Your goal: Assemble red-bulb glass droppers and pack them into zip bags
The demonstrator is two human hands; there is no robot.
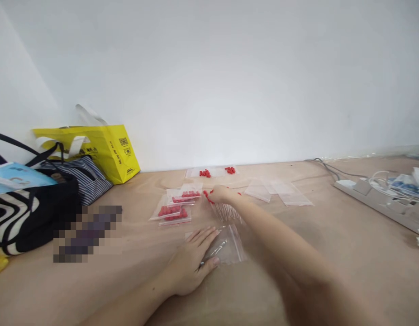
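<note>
My left hand (196, 260) lies flat, fingers apart, on a clear plastic bag (230, 246) near the table's front. My right hand (219, 194) reaches farther back, its fingers at some small red pieces (208, 195) beside a clear ribbed plastic sheet (226, 212); whether it grips any is too small to tell. Left of it lie clear bags with red pieces inside (170, 211). Flat clear bags (287, 192) rest on the right. Behind, near the wall, two little groups of red pieces (205, 173) sit on clear plastic.
At the left stand a yellow bag (119, 154), a striped pouch (90, 179) and a black bag (60, 213), with a blurred dark object before them. A white power strip (375, 203) with cables lies at the right. A white wall (246, 90) closes the table's back.
</note>
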